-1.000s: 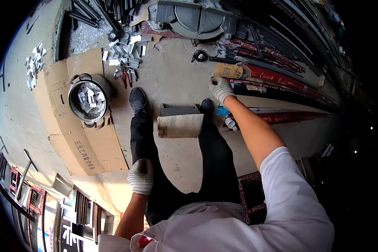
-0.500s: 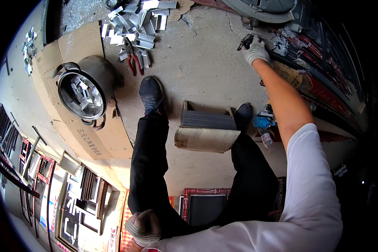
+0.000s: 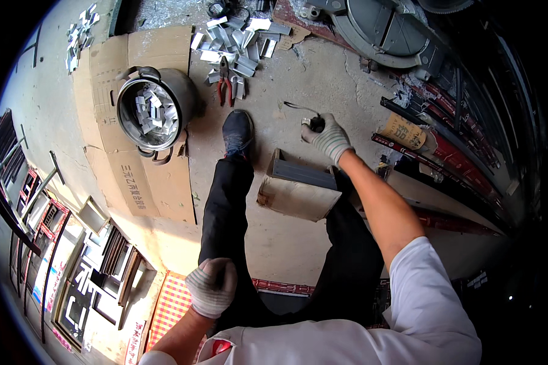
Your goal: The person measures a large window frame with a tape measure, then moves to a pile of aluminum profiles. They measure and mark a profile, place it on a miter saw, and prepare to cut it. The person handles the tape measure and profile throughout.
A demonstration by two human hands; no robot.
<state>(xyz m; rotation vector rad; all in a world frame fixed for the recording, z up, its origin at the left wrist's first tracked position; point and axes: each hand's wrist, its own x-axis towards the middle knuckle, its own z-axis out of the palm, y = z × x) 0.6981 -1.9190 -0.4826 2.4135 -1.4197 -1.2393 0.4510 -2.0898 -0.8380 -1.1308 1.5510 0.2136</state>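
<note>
My right hand (image 3: 332,141), in a striped knit glove, is closed around a small black object with a thin strap (image 3: 316,124) above the floor. The strap sticks out to the left, and the fingers partly cover the object, so its kind is unclear. Curled into a loose fist, my gloved left hand (image 3: 212,288) rests by my left thigh, with nothing visible in it. Between my legs stands a small grey step stool (image 3: 302,175) with a worn, pale board on its near side. Red-handled pliers (image 3: 224,84) lie beyond my left shoe.
A metal pot (image 3: 179,91) holding small metal pieces stands on flattened cardboard (image 3: 119,176). More cut metal pieces (image 3: 240,39) are heaped at the back. A grey round-based machine (image 3: 380,27) sits at the far right, near long dark and red profiles (image 3: 450,146). Checkered cloth (image 3: 170,307) lies lower left.
My right hand has come back from the profiles at the right toward the middle, carrying the black object. My left fist has risen slightly, and the view has shifted to the right.
</note>
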